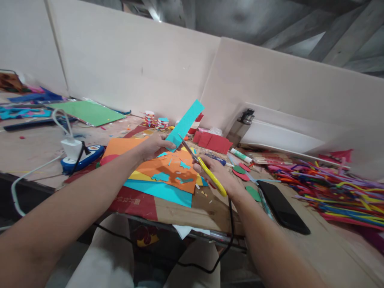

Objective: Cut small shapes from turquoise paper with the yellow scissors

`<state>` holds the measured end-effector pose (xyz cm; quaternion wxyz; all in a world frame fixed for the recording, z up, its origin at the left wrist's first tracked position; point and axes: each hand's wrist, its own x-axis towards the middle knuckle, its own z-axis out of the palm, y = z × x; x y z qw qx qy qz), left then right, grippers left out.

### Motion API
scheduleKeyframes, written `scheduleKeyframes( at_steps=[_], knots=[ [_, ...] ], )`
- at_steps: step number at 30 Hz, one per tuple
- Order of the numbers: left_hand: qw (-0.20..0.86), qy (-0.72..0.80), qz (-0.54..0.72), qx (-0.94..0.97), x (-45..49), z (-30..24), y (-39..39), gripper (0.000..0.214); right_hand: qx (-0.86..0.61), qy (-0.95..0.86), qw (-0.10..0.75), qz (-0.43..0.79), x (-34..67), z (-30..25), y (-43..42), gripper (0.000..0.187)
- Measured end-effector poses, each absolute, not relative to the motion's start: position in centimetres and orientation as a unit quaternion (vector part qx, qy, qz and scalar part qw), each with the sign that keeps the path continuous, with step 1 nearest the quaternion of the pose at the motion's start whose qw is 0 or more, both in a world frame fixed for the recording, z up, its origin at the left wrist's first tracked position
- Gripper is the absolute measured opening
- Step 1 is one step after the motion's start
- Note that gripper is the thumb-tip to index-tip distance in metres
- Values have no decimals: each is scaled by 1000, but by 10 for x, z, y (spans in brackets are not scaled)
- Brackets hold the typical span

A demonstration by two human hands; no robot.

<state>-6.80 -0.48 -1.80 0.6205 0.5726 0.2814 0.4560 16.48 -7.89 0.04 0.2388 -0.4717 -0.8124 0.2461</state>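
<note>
A long turquoise paper strip slants up and to the right, pinched near its lower end by my left hand. My right hand is closed around yellow-handled scissors, whose blade tips lie at the strip's right edge, close to my left fingers. Whether the blades have paper between them, I cannot tell. Below my hands, orange paper carries several turquoise scraps. A turquoise sheet and some yellow paper show from under it.
Colourful pipe cleaners are piled at right, near a black phone. A blue power strip with a white charger stands at left. Red paper pieces, small decorated cups and a dark bottle are along the wall.
</note>
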Motion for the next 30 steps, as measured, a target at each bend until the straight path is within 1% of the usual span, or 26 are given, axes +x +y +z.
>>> scheduleKeyframes(
  at_steps=[7, 14, 30],
  knots=[
    [626, 257, 412, 610, -70, -17, -5, 21, -484, -797, 227, 281, 162, 8, -88, 46],
    [621, 260, 406, 618, -70, -17, -6, 21, -481, -791, 223, 304, 163, 7, -87, 44],
    [615, 273, 400, 622, -70, -16, -6, 19, -474, -804, 220, 283, 163, 8, -87, 47]
  ],
)
